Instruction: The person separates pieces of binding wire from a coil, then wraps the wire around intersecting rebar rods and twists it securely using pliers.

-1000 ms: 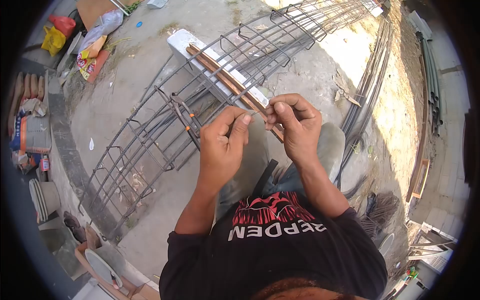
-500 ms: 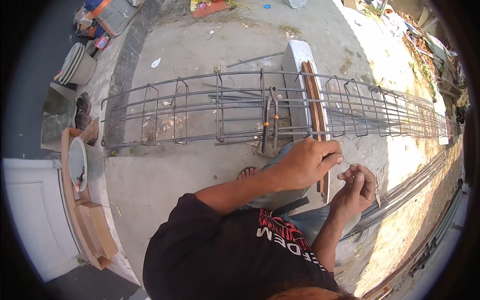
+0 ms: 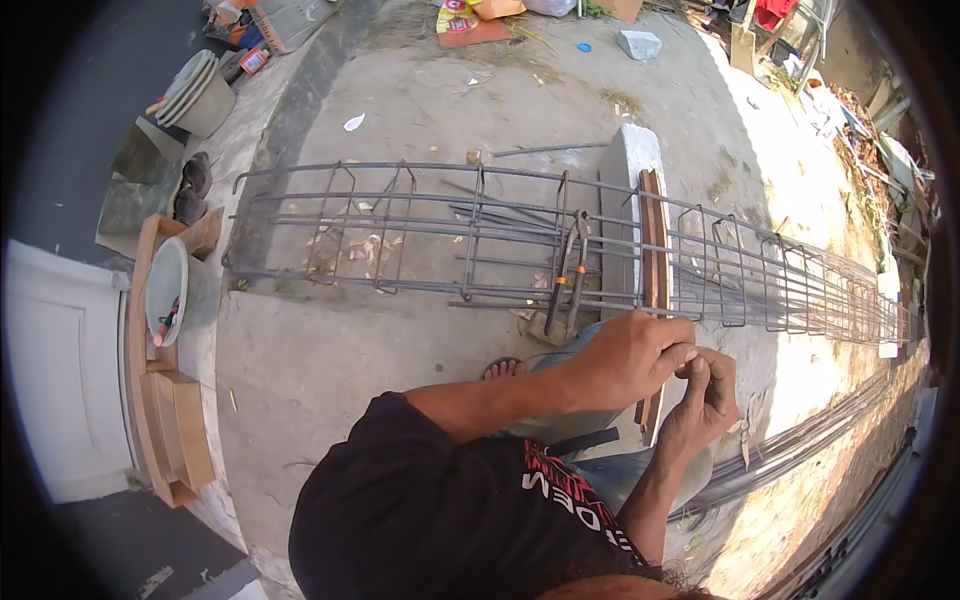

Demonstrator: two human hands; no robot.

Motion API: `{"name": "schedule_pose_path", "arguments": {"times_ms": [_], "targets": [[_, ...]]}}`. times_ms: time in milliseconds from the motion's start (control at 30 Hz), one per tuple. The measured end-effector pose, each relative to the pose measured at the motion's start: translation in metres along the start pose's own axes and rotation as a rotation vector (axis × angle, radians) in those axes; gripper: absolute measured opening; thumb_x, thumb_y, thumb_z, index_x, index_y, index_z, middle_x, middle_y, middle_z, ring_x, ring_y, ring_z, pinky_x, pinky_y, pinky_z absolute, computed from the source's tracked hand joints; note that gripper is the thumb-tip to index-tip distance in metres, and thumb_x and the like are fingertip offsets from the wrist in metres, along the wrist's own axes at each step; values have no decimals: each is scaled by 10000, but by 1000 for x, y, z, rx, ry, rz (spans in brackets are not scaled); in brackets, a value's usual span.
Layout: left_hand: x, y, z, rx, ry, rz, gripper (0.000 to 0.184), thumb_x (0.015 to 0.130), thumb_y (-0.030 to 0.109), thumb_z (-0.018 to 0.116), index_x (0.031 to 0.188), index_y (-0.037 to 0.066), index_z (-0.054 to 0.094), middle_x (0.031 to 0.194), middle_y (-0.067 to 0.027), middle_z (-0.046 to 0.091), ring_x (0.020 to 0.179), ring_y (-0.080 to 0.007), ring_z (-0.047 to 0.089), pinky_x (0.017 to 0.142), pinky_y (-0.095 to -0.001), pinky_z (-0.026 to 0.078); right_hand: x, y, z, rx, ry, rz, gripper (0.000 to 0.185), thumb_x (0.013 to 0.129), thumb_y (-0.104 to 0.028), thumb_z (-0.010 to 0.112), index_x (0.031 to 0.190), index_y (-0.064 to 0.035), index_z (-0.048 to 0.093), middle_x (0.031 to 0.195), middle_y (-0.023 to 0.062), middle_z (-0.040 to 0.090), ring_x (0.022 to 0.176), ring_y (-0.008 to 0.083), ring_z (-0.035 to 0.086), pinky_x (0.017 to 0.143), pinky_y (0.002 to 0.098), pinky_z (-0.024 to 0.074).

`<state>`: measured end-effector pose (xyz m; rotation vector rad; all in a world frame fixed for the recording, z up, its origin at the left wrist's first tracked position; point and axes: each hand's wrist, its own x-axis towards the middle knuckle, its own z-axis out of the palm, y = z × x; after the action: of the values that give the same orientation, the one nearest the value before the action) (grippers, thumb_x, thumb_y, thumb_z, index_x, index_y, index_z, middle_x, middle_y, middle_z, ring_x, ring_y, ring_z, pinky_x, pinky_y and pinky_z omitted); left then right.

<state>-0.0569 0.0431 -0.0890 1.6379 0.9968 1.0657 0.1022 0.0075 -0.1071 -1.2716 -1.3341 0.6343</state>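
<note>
My left hand [image 3: 630, 358] is pinched closed, and its fingertips meet those of my right hand [image 3: 708, 393], also pinched closed. A thin tie wire seems to be between the fingers, mostly hidden by them. Both hands are just in front of the near edge of a long rebar cage [image 3: 480, 230]. A pair of pincers [image 3: 578, 250] with dark handles and orange bands leans on the cage bars, left of my hands and touched by neither.
A white concrete block [image 3: 622, 165] and a brown steel bar [image 3: 654, 240] lie crosswise at the cage. Long loose rods [image 3: 790, 455] lie to the right. At left stand a bucket [image 3: 165, 290], a wooden box frame [image 3: 150, 390] and stacked pails [image 3: 205, 100].
My right fingertips have come up against the left ones, closing the gap where the thin wire showed. The whole scene sits lower and further right as the head view shifted.
</note>
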Motion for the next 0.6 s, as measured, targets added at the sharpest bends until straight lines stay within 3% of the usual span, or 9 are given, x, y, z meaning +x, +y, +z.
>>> {"name": "schedule_pose_path", "arguments": {"times_ms": [167,200,300,400,433,533,600], "targets": [[6,-1,-3,-244,39,-58,170,1007,137,656,993,-33,660,773,-195,657,683,-223,641,647,-378,488,-4,-5,19,-190,56,-249,274,1064,-127,612,1240,51,723,1108,134,680,953,194,639,795,301,516],[6,-1,-4,-240,51,-55,175,1014,136,651,994,-38,660,768,-178,660,688,-201,623,652,-369,488,-8,-12,21,-201,3,-200,327,1080,-131,575,1331,42,693,1216,176,660,1056,229,644,855,331,531],[7,-2,-5,-287,79,-20,189,1039,139,632,989,-42,660,740,-112,651,688,-147,571,654,-342,480,-8,-12,20,-154,-50,-185,454,1074,-215,618,1443,49,596,1285,178,643,1143,253,630,962,365,507],[18,1,2,-481,75,63,214,1071,157,604,972,-23,664,694,-16,591,660,-100,514,626,-299,443,-18,-7,48,342,-4,-30,636,1050,-313,669,1526,61,473,1340,173,616,1227,261,596,1050,392,462],[27,14,0,-568,64,82,222,1080,164,595,969,-15,664,684,13,558,653,-76,490,613,-279,421,-29,8,42,260,-219,117,812,1063,-399,631,1622,59,262,1361,226,616,1305,298,593,1161,404,398],[61,55,-38,-619,172,218,240,1099,197,580,966,15,664,652,67,456,593,-13,380,531,-230,310,-43,19,52,481,-642,419,616,1072,-345,627,1490,64,434,1143,163,691,1032,233,685,955,373,524],[78,71,-84,-679,314,277,255,1100,214,580,972,11,665,630,68,445,539,-9,338,477,-228,257,-47,-3,49,494,-888,507,512,1072,-319,628,1392,67,522,985,114,709,838,189,696,815,353,561]]}}
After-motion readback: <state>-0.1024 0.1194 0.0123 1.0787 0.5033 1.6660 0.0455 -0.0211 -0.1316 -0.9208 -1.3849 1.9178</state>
